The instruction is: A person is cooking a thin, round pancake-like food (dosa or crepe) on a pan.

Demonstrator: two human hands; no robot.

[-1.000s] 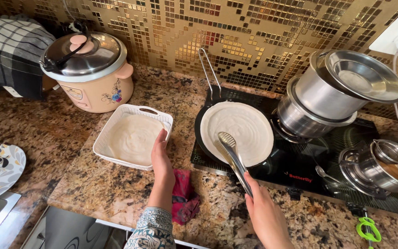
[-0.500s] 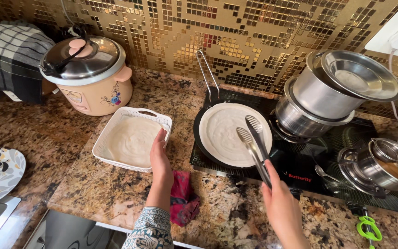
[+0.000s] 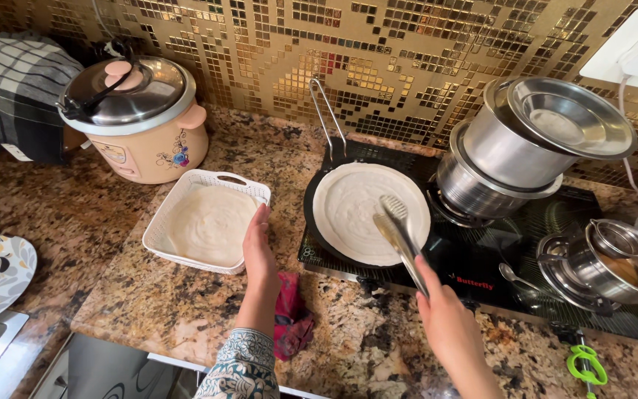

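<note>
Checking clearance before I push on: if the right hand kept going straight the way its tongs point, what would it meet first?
The right hand holds tongs pointing up and left over the pan. Going on, the tips would most likely meet the white flatbread first; they look just above or on it, depth unclear.

Polished speckled granite on the counter [image 3: 149, 310], glossy under the light. Shiny steel tongs [image 3: 400, 229] in the right hand [image 3: 452, 325], over a dark matt pan [image 3: 319, 236] with a pale, smooth, matt flatbread [image 3: 356, 207]. White plastic lattice basket [image 3: 186, 188] at the left hand [image 3: 260, 251], another soft pale flatbread [image 3: 208, 222] inside. Brushed steel pots [image 3: 526, 140], mirror-bright at the rims. Glossy black glass stove [image 3: 511, 244]. Crumpled red cloth [image 3: 293, 318]. Glazed cream cooker [image 3: 142, 140] with a gleaming metal lid. Glittering gold mosaic tiles [image 3: 407, 52].
</note>
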